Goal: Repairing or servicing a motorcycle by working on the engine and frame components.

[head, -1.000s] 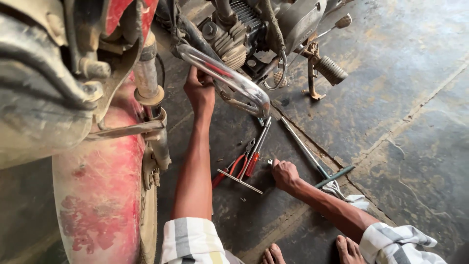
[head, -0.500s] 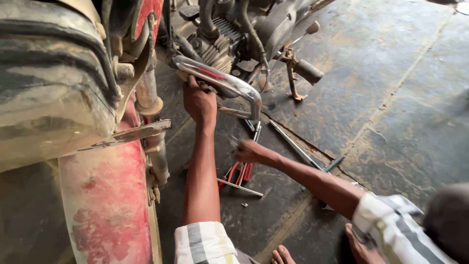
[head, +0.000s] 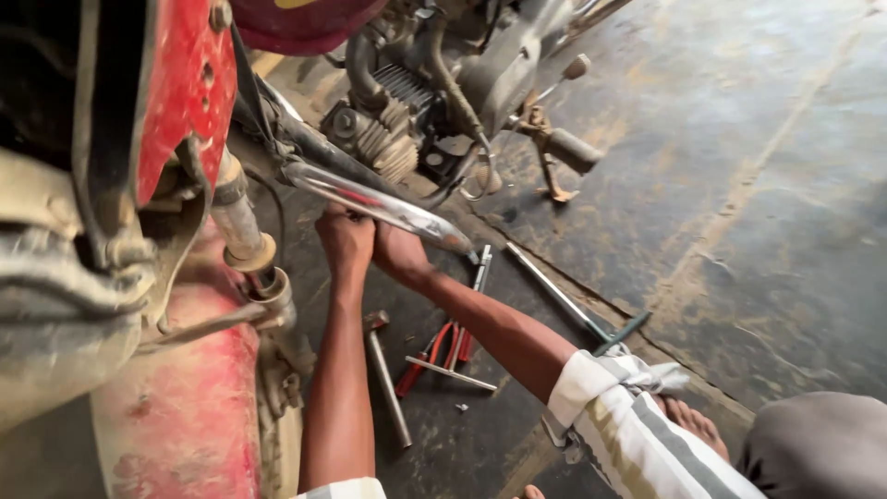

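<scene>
My left hand (head: 344, 242) reaches up under a motorcycle and grips the underside of a chrome guard bar (head: 393, 208). Right beside it, my right hand (head: 399, 254) presses against the same bar, its fingers hidden behind the metal. Just beyond the bar sits the finned engine (head: 393, 129). Both forearms stretch up from the bottom of the view, the right one in a striped sleeve (head: 637, 425).
Tools lie on the dark concrete floor below my arms: a hammer (head: 388, 374), red-handled pliers (head: 432, 356), a flat spanner (head: 480, 270) and a long T-handled rod (head: 559, 296). A dusty red mudguard (head: 176, 407) and fork leg (head: 242, 231) fill the left. A footrest (head: 568, 148) sticks out.
My right hand has left the tools on the floor and risen to the chrome bar beside my left hand. The view has moved closer to the engine.
</scene>
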